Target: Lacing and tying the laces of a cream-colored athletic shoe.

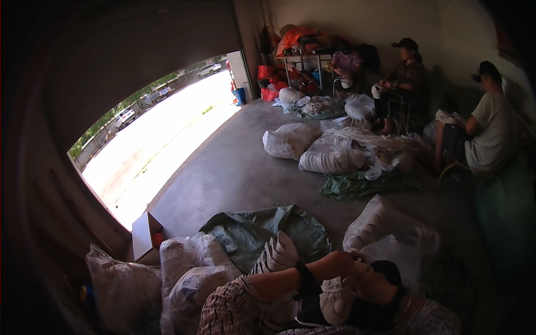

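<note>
Both hands (349,268) meet over white shoe piece (335,298) | grip unclear | clear sacks (190,273) left of it | steady pressure advisable

Dim garage, grey concrete floor (234,173), bright open doorway (162,134), cluttered table (304,58).

hands (357,273) together over white shoe part (335,298) | clear bags (190,273) left | two seated workers (486,128) beyond

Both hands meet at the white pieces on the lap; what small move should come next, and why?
Probably draw the hands apart to free one white piece: the left hand and right hand are pressed together over it, hiding the grip.
</note>
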Motion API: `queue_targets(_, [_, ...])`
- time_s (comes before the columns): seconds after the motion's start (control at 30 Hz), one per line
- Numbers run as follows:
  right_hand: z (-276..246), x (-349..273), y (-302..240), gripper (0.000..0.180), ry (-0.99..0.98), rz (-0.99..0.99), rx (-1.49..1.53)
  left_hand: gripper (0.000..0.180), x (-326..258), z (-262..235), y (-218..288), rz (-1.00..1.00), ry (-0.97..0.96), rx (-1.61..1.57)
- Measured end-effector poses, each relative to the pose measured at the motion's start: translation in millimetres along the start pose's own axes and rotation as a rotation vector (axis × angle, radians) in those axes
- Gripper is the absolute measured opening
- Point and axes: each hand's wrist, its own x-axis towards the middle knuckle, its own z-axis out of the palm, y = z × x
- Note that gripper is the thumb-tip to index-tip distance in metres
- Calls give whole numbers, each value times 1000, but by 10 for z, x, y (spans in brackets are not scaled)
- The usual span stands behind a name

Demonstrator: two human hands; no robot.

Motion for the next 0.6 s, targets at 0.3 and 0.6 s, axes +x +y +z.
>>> queue_targets(0.3, [39, -79, 467, 29, 179, 303, 1434, 17, -234, 160, 22, -263, 318, -1022])
queue_targets(0.6, [208, -6, -148, 20, 456, -119, 1124, 31, -212, 119, 180, -266, 376, -1355])
